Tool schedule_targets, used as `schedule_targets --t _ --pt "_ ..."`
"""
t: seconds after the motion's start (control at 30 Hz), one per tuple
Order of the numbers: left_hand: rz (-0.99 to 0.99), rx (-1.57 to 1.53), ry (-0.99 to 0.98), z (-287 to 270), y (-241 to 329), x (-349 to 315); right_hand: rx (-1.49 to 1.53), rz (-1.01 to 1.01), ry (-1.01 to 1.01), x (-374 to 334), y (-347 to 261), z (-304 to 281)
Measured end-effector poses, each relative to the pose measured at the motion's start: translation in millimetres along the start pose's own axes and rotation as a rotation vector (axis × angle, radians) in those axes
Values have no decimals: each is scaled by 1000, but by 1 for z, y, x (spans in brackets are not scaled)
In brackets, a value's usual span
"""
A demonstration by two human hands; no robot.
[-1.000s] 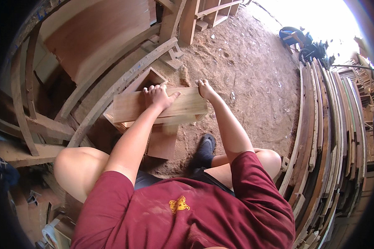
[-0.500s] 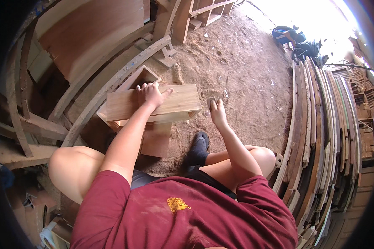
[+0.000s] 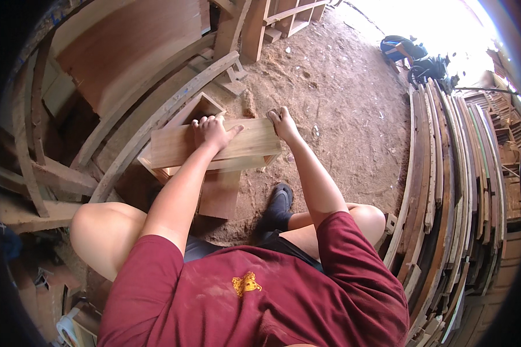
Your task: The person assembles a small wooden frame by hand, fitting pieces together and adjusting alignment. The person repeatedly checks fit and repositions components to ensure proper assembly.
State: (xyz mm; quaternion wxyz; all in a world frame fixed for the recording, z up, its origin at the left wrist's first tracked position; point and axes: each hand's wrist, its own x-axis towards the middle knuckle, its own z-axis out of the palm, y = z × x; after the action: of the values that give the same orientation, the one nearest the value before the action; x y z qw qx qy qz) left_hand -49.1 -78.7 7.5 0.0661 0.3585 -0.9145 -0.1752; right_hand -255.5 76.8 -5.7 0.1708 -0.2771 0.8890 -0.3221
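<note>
Nearest to me is my dark red short-sleeved shirt [image 3: 255, 295], cut off by the lower edge, with two bare knees either side and one black shoe [image 3: 276, 207] on the ground between them; the other foot is hidden from me. I count one loose flat reddish-brown board [image 3: 219, 194] lying on the dirt just under the work, its upper end covered.

Beyond it sits the long pale wooden box [image 3: 214, 147], open along its near side, lying across a second square-mouthed wooden box [image 3: 198, 109] of which I see only the far corner and a bit of the left end. My left hand [image 3: 213, 130] lies palm down on the top face, fingers spread flat and pressing, not curled round anything. My right hand [image 3: 282, 121] is at the box's right end, fingers bent over the far top corner; I cannot tell how firmly they grasp, since the fingertips are hidden behind the edge.

To the right, a stack of long thin planks [image 3: 446, 191] stands on edge, too many and too bent by the lens to count. Left are curved timber beams [image 3: 156, 118]. Farthest, on the sawdust-covered earth floor [image 3: 341, 87], one blue and dark shape [image 3: 411, 55] sits in glare; I cannot make it out
</note>
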Motion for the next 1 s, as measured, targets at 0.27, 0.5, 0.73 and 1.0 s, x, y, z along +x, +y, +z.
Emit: schedule_targets --t 0.27,0.5,0.73,1.0 --pt "-31 10 -10 -1 -7 -1 184 -61 -73 -50 25 -3" --pt "-6 -14 42 4 -2 0 312 25 -32 -102 102 -4" --pt "-30 35 -78 -3 0 0 305 29 -57 -89 45 -6" --pt "-42 46 -62 -7 1 -1 70 25 -2 -7 0 1"
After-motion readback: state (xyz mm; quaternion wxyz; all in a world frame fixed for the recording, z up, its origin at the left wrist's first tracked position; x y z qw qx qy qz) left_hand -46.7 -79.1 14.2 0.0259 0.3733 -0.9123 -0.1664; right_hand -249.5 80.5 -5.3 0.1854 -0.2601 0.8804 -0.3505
